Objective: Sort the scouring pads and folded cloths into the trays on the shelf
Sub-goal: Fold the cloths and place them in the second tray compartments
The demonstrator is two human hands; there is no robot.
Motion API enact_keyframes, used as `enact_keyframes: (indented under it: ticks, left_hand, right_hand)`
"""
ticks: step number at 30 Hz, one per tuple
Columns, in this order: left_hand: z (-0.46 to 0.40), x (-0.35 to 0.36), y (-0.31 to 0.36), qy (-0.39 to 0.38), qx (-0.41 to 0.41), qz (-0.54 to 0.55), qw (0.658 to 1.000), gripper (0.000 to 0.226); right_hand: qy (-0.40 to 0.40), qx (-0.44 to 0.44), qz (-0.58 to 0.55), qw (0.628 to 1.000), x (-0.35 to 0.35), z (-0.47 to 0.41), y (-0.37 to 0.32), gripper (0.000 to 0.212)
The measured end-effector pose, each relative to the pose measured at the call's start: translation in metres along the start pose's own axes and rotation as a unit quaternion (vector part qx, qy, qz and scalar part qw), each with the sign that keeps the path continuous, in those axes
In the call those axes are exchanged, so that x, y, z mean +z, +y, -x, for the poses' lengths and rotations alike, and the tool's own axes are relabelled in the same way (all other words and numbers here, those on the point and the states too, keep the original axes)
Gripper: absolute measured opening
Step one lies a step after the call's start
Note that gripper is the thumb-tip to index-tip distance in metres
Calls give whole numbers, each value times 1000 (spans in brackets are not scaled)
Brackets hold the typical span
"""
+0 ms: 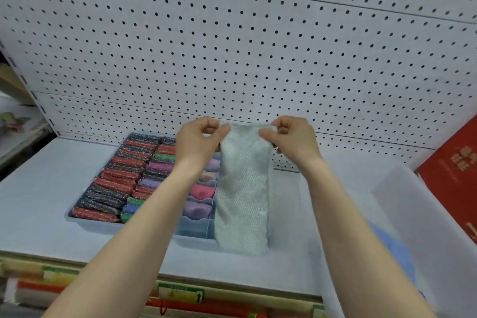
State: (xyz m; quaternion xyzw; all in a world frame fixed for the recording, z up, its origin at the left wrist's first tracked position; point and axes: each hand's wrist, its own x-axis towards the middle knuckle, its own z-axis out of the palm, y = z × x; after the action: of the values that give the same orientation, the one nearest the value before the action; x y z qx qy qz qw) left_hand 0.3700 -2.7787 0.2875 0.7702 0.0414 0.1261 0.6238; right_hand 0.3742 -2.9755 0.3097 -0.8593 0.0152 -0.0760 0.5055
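Item: one pale, bubble-textured cloth (242,188), held up unfolded over the shelf (38,201). Its top edge was pinched at both corners, the left hand (198,142) at the left corner and the right hand (294,139) at the right, fingers curled and grasping the fabric on each side. The cloth's long axis ran straight down from the fingers, its lower edge hanging in front of the near rim of the divided tray (196,227), whether touching it could not be told. Both hands stood level and about equally near; neither had the advantage. Judged next: the cloth wanted folding before it could go into a compartment, so the turn would be about that vertical axis or up from the free bottom edge. To the left, the tray of scouring pads (116,181) held glittery red, dark, green and purple pads in rows; the divided tray showed pink and lilac folded cloths (202,191). Behind, white pegboard (232,46). Writing: a red box (454,175) at far right bore pale characters, not legible; a label strip (180,294) under the shelf edge was too blurred to read. A translucent bin (413,214) stood at right.
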Motion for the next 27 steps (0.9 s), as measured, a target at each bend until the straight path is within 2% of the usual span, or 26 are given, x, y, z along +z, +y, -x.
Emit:
enact_keyframes:
  ticks: [2, 5, 10, 12, 14, 16, 18, 19, 20, 22, 23, 24, 27]
  left_hand:
    - [7, 10, 1, 35, 30, -41, 998, 20]
    - [18, 20, 6, 45, 56, -25, 997, 13]
    - [32, 24, 14, -2, 71, 54, 996, 4]
    - [35, 22, 17, -42, 65, 95, 992, 13]
    - [33, 18, 16, -47, 77, 88, 992, 20]
    - [32, 13, 18, -29, 85, 78, 993, 19]
    - [30, 6, 25, -18, 76, 96, 992, 16]
    - [29, 2, 30, -30, 71, 111, 991, 15]
    - [28, -2, 36, -53, 68, 126, 988, 15]
    - [27, -9, 50, -104, 63, 161, 980, 14]
    - [27, -12, 57, -115, 62, 178, 975, 13]
    - [25, -14, 63, -116, 62, 192, 972, 13]
    - [20, -20, 71, -98, 46, 239, 965, 12]
  right_hand:
    - [29, -12, 8, 999, 13, 2, 7, 14]
    - [37, -9, -29, 999, 22, 8, 2, 14]
    - [-4, -9, -164, 986, 27, 24, -14, 15]
    - [-19, -21, -182, 983, 24, 27, -18, 24]
    - [-48, -23, -201, 978, 19, 30, -23, 28]
    - [-52, -37, -209, 976, 12, 32, -23, 26]
    - [-21, -61, -212, 975, 3, 30, -15, 11]
    - [-29, -71, -206, 976, -2, 28, -8, 11]
    - [-71, -77, -199, 974, -5, 27, -2, 23]
    - [-196, -71, -185, 960, -4, 29, 6, 42]
    - [-234, -63, -179, 954, 0, 31, 8, 43]
    - [-246, -52, -183, 950, 4, 33, 9, 39]
    - [-208, -28, -219, 953, 19, 37, 4, 21]
